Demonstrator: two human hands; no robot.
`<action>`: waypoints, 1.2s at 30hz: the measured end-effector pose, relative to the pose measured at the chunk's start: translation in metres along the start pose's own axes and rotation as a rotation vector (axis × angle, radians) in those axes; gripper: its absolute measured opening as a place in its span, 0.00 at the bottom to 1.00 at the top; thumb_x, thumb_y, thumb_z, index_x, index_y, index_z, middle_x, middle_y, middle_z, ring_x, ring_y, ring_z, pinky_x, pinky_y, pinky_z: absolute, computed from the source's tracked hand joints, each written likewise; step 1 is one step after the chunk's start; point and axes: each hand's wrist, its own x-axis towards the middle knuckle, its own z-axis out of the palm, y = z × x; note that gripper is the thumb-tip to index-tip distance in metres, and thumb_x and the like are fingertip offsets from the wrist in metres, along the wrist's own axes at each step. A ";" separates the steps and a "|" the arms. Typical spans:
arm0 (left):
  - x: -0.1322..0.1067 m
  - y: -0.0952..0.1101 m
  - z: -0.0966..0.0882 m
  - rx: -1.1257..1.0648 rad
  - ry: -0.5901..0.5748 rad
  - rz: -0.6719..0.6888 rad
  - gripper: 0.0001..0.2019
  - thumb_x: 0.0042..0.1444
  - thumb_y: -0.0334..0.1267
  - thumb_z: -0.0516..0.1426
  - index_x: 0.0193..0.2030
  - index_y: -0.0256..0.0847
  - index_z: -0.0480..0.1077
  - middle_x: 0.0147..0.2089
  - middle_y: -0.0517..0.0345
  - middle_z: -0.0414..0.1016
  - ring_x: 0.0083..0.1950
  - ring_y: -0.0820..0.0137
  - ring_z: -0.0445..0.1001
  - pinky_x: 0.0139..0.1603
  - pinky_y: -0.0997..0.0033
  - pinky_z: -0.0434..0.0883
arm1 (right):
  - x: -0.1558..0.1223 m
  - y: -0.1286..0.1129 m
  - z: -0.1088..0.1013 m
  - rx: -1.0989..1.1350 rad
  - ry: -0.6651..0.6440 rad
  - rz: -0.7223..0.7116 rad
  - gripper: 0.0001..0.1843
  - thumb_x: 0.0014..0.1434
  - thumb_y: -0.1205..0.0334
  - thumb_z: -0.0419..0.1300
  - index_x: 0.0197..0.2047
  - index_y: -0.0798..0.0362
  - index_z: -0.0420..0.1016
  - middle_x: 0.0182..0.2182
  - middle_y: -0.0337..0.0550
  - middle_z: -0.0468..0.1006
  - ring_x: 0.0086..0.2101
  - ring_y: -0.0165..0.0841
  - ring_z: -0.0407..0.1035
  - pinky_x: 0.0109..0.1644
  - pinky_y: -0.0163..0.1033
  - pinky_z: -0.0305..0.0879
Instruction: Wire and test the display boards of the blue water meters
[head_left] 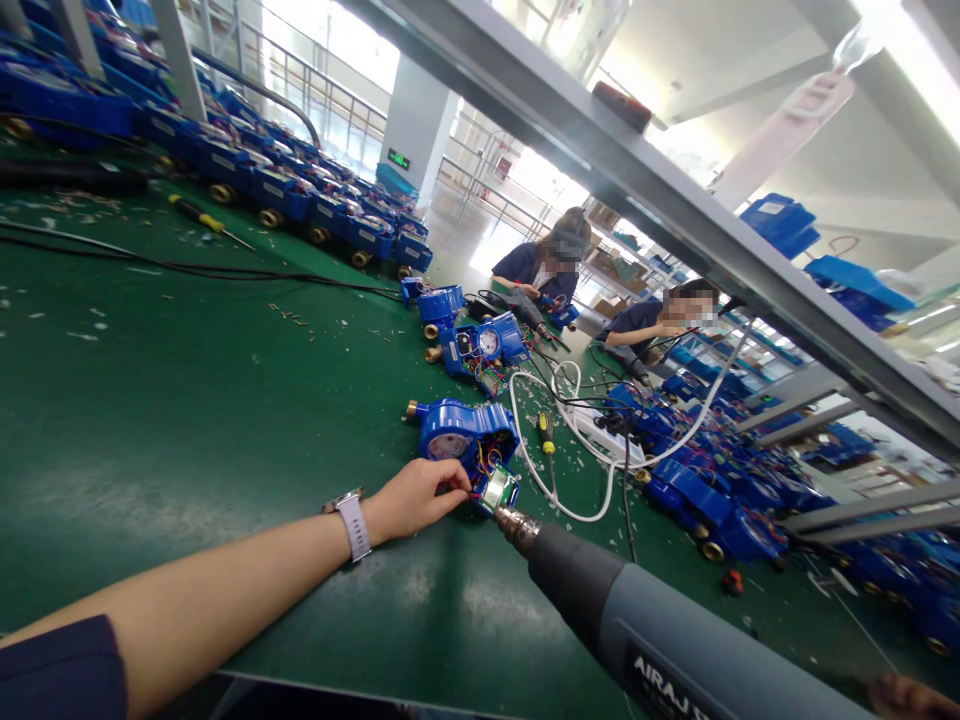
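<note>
My left hand, with a watch on its wrist, pinches thin wires at the edge of a small circuit board. This board hangs out of the open housing of a blue water meter, which lies on the green bench with a brass fitting to the left. The metal nozzle of a grey heat gun points at the board from the lower right, very close to it. Only a dim part of my right hand shows at the bottom right corner, by the heat gun; its grip is mostly out of frame.
More blue meters lie behind, with rows along both sides. A yellow-black screwdriver, a white cable and a power strip are to the right. Another screwdriver lies far left. Two co-workers sit beyond, under an overhead shelf.
</note>
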 end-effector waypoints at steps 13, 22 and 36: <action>0.000 0.002 -0.002 0.056 0.026 0.065 0.04 0.58 0.32 0.58 0.34 0.40 0.74 0.33 0.61 0.79 0.33 0.71 0.76 0.37 0.75 0.69 | 0.053 -0.004 0.035 -0.055 -0.134 -0.010 0.15 0.51 0.46 0.62 0.23 0.46 0.78 0.22 0.39 0.78 0.39 0.55 0.77 0.27 0.44 0.73; -0.003 -0.006 -0.002 0.202 0.066 0.144 0.04 0.57 0.31 0.59 0.35 0.41 0.76 0.30 0.60 0.74 0.31 0.71 0.72 0.34 0.73 0.64 | 0.055 0.002 0.030 -0.016 -0.204 -0.114 0.17 0.51 0.48 0.61 0.16 0.46 0.74 0.19 0.37 0.76 0.39 0.51 0.78 0.35 0.46 0.74; 0.002 0.003 -0.032 0.218 0.274 0.304 0.03 0.54 0.34 0.52 0.33 0.41 0.66 0.28 0.60 0.68 0.28 0.71 0.67 0.33 0.72 0.66 | 0.054 -0.007 0.046 -0.002 -0.104 -0.134 0.08 0.44 0.53 0.68 0.23 0.46 0.75 0.23 0.40 0.79 0.38 0.45 0.79 0.30 0.38 0.75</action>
